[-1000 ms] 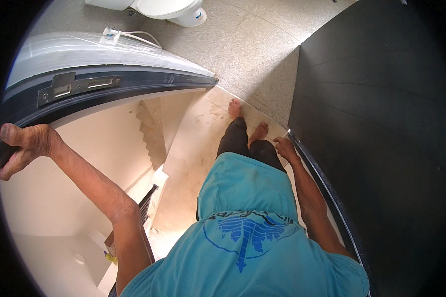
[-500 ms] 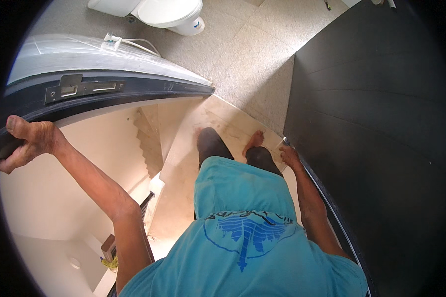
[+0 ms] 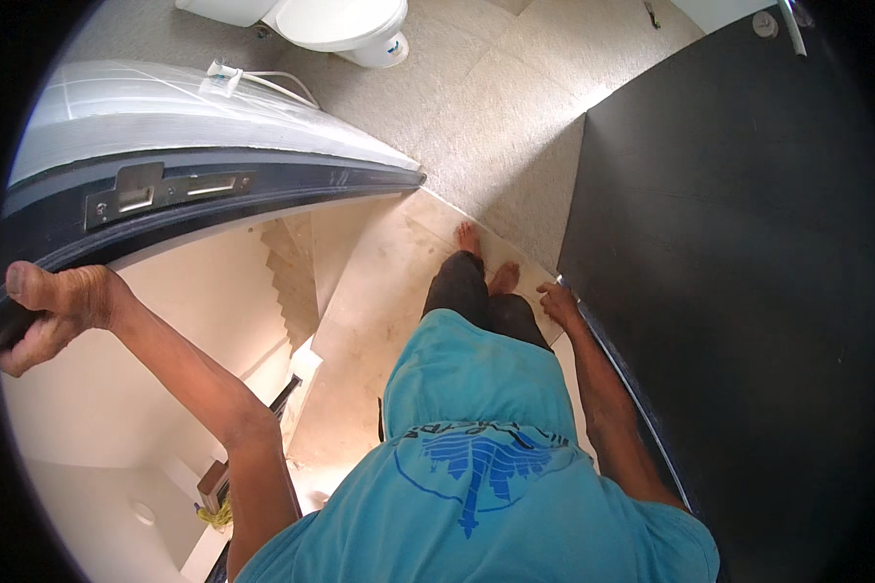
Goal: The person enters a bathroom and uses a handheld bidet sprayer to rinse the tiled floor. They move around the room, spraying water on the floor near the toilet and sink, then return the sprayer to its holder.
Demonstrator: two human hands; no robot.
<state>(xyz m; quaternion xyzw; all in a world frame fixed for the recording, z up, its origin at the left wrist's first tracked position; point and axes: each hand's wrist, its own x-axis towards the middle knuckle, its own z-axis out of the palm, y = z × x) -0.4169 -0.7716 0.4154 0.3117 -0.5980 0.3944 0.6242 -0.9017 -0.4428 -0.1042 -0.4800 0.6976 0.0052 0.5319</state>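
Matt, smooth door [image 3: 724,291] beside the right fingers [image 3: 552,291]; smooth frame [image 3: 297,177] by the left fingers [image 3: 37,343], metal plate [image 3: 172,193] beyond.

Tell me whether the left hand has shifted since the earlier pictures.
No: against the metal strike plate on the dark door frame, the left hand shows no clear shift in any direction.

Left hand [image 3: 60,309] on dark frame [image 3: 321,175], metal strike plate [image 3: 180,196] just beyond hand. Right hand [image 3: 560,304] at edge of dark door [image 3: 719,291], bare feet [image 3: 468,239] left of it. Toilet [image 3: 335,24] well beyond both.
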